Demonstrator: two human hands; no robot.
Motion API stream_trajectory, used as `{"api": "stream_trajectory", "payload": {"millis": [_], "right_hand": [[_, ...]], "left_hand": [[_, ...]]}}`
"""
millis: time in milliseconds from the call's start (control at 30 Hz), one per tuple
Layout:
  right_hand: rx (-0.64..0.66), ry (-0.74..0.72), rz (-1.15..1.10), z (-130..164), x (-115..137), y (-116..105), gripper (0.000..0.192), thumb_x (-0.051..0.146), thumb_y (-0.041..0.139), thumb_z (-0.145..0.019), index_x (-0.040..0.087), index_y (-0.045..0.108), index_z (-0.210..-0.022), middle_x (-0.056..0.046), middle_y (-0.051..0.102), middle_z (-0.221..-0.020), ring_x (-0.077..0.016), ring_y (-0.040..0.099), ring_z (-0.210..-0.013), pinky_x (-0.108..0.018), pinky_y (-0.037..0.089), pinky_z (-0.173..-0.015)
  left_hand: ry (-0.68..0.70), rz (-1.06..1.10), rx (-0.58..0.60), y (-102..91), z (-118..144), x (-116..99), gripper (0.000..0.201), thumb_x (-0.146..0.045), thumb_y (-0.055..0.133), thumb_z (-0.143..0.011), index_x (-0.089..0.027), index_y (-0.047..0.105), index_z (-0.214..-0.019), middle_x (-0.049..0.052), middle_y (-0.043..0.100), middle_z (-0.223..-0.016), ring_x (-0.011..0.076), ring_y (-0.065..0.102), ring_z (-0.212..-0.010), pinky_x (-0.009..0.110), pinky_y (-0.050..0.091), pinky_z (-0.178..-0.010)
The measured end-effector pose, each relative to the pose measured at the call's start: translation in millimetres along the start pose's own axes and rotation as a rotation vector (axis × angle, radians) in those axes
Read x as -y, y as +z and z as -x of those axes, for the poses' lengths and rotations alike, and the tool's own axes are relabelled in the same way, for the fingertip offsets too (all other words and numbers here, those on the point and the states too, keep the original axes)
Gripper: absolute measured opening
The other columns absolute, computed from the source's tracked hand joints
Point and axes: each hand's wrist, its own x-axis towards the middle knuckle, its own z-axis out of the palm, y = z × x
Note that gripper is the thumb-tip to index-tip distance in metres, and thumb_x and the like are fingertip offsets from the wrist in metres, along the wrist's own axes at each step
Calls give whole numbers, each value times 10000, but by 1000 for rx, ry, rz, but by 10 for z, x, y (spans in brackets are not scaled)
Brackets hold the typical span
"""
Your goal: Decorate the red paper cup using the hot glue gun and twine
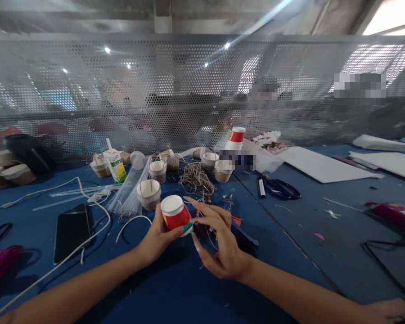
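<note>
A red paper cup (177,218) with a white end facing up is in my left hand (157,238), whose fingers and thumb wrap round its side. It looks upside down and tilts slightly. My right hand (219,240) is beside the cup with its fingers apart, the fingertips close to the cup's right side and lower edge. Whether they touch it I cannot tell for sure. Just behind the cup stand small twine-handled cups (149,193), and a tangled heap of grey-brown twine (197,179) lies near them.
On the blue table lie a phone (73,231), a white cable (101,209), clear glue sticks (130,189), dark-handled scissors (281,188) and magenta glue guns (394,213) at both sides. A drink carton (115,165), stacked cups (235,138) and white boards (324,164) stand or lie farther back.
</note>
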Motion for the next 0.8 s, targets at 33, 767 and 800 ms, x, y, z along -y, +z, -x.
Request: {"api": "stream_trajectory", "payload": {"millis": [33, 767, 800], "right_hand": [[28, -6, -52, 12, 22, -8, 405, 99, 470, -766, 171, 405, -1159, -196, 523, -1306, -277, 523, -1173, -433, 445, -877], [384, 86, -288, 88, -57, 47, 137, 225, 351, -891, 197, 474, -945, -172, 606, -1247, -90, 575, -470, -232, 445, -470], [387, 107, -281, 94, -51, 47, 142, 219, 345, -895, 196, 476, -945, -178, 598, -1257, -93, 583, -481, -234, 450, -481]], "left_hand": [[-1, -12, -21, -6, -5, 9, 565, -308, 732, -668, -204, 395, -1109, 66, 567, -1152, 233, 542, -1096, 420, 395, -1006], [37, -19, -69, 3, -43, 59, 590, -305, 759, -632, -205, 383, -1075, 56, 576, -1084, 226, 576, -1035, 395, 442, -953], [37, -6, -64, 4, -39, 51, 597, -300, 764, -628, -208, 380, -1076, 55, 573, -1092, 227, 571, -1047, 394, 439, -958]]}}
